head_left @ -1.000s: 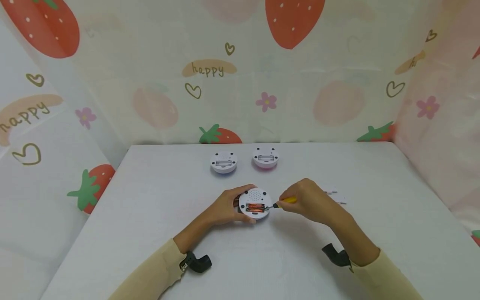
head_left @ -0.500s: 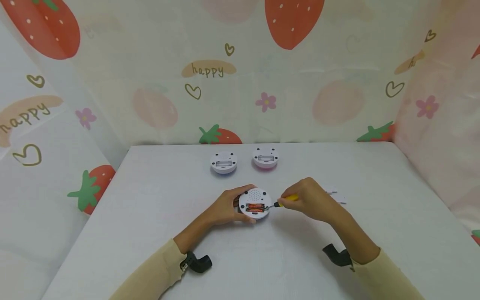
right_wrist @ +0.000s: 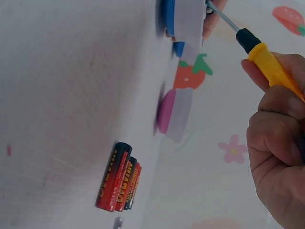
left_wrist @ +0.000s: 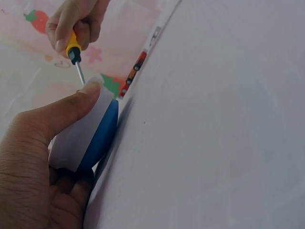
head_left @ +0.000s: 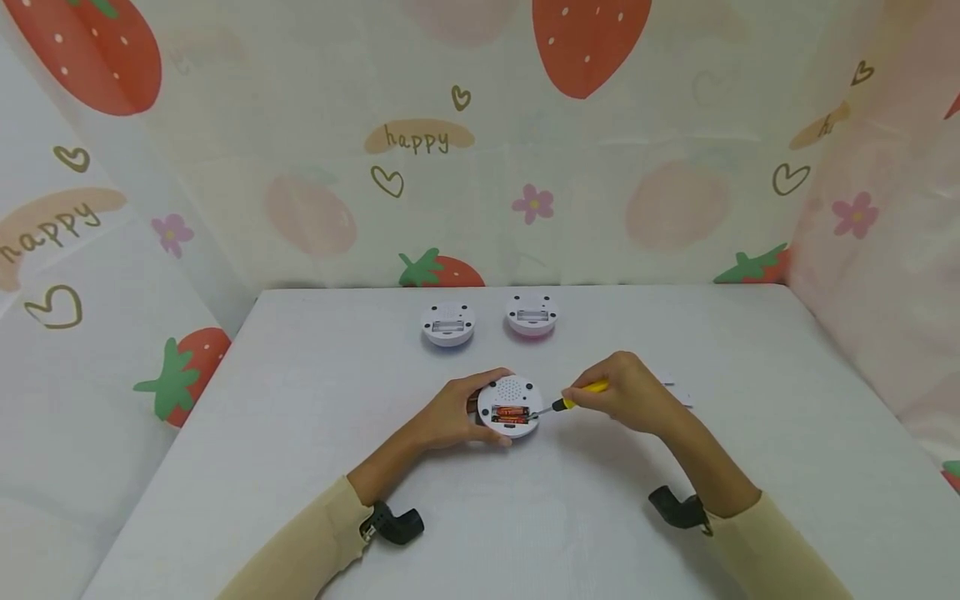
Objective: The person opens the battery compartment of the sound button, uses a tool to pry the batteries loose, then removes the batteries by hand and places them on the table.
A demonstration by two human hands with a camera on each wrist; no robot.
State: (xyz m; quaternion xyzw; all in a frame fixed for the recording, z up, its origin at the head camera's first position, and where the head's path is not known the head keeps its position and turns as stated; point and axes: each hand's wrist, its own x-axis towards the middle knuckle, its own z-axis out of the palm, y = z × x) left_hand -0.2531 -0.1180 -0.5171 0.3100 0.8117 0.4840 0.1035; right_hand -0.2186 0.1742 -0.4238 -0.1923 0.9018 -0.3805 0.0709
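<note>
My left hand grips a round white device by its side, thumb along the near rim. In the left wrist view the device's other half, blue, faces the table. Its battery compartment faces up and holds two red batteries. With my right hand I hold a screwdriver by its yellow handle. The screwdriver's metal tip reaches the right end of the compartment; what exactly it touches is too small to tell.
Two similar devices, one at left and one with a pink underside, lie farther back with bare battery slots. Several loose red-and-black batteries lie on the white table. Small white pieces show partly behind my right hand.
My right hand has shifted slightly up and to the right, and more of the yellow handle shows. The screwdriver's tip stays at the compartment. My left hand and the device hold still.
</note>
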